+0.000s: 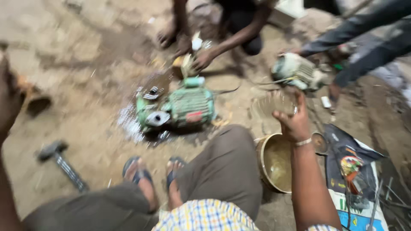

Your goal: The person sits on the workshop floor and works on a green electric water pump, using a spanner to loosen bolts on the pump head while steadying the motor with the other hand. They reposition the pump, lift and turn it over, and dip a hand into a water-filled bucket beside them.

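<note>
A clear, ribbed plastic bowl (274, 104) is held up by the right hand (294, 122), the fingers curled round its near rim, above and just beyond a round brass-coloured metal basin (267, 164) that sits on the dirt floor (85, 64) beside the person's right knee. The left hand (9, 96) is seen only at the left edge of the view, raised and blurred; whether it is spread or closed cannot be told, and nothing is seen in it. A green ribbed electric pump motor (188, 105) lies on the ground ahead of the sandalled feet (152, 175), left of the held bowl and well apart from it, with a wet patch spread about it. A dark hammer with a metal handle (62, 164) lies on the floor at lower left. Beyond the motor, another person's hands (195, 53) are occupied with a small part. A second, paler motor (297, 72) lies at upper right, near a second co-worker's legs. A printed sack (353, 179) is spread at lower right.
</note>
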The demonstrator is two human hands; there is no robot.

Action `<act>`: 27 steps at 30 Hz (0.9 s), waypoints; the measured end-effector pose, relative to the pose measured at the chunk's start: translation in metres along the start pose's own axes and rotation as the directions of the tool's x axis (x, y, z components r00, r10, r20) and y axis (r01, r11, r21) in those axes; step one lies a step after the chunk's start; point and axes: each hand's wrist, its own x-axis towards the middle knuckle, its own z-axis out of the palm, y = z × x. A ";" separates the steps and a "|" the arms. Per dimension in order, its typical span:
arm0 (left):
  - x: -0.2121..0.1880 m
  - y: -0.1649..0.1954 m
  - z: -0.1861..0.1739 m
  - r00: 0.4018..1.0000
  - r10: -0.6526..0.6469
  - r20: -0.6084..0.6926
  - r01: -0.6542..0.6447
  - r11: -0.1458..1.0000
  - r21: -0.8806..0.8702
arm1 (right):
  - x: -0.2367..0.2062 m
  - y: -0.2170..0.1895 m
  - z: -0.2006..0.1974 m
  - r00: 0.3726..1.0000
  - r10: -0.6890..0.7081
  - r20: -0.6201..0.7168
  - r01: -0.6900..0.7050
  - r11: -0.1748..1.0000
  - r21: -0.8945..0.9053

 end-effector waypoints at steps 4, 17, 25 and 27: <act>-0.001 0.003 -0.011 1.000 -0.006 -0.014 0.006 1.000 0.029 | 0.035 -0.005 0.095 0.987 0.143 0.068 -0.157 0.937 0.313; -0.009 0.029 -0.003 0.998 0.040 -0.055 -0.030 0.983 0.182 | -0.003 0.056 0.282 0.919 0.211 0.333 -0.203 0.977 -0.059; -0.012 0.035 0.001 0.991 0.133 0.025 -0.133 0.924 0.358 | -0.015 0.087 0.304 0.900 0.199 0.389 -0.226 0.974 0.027; -0.013 0.036 0.001 0.994 0.111 0.017 -0.109 0.915 0.389 | -0.018 0.091 0.305 0.886 0.224 0.407 -0.236 0.972 -0.022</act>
